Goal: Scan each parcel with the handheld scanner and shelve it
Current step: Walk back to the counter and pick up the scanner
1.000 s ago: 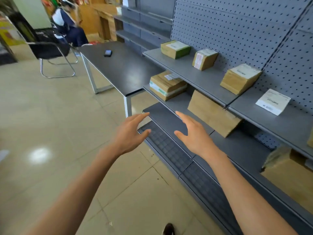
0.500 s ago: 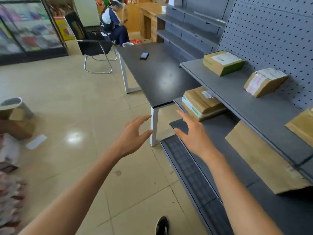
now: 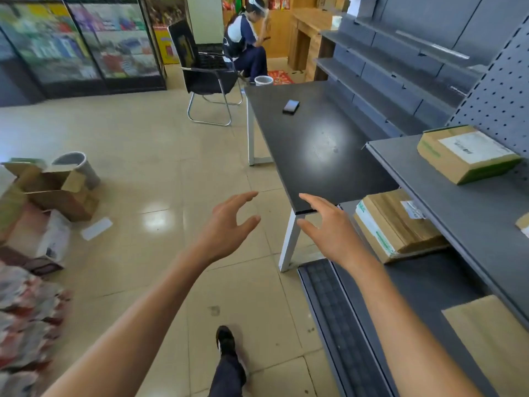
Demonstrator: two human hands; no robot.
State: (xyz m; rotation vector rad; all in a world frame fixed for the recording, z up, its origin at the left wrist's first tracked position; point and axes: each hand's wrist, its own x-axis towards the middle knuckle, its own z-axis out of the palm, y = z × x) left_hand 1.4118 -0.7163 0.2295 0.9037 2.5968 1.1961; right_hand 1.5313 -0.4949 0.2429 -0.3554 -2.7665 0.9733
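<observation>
My left hand (image 3: 226,227) and my right hand (image 3: 329,227) are both stretched out in front of me, fingers apart, holding nothing. A small black handheld scanner (image 3: 290,106) lies on the dark table (image 3: 323,173) ahead, far beyond both hands. On the grey shelving (image 3: 458,202) to the right, a brown parcel with a white label (image 3: 466,153) sits on the upper shelf. A stack of flat brown parcels (image 3: 398,224) rests on the shelf below. Another flat cardboard parcel (image 3: 492,336) lies at the lower right.
Open cardboard boxes (image 3: 54,190) and a grey bin (image 3: 77,164) sit on the tiled floor at left, beside a blurred pile of packages (image 3: 25,316). A black chair (image 3: 206,73) and a seated person (image 3: 246,44) are beyond the table. My foot (image 3: 226,339) shows below.
The view has swung left, away from the shelves towards the table and floor. Both hands stay open and empty, now in front of the table's near corner.
</observation>
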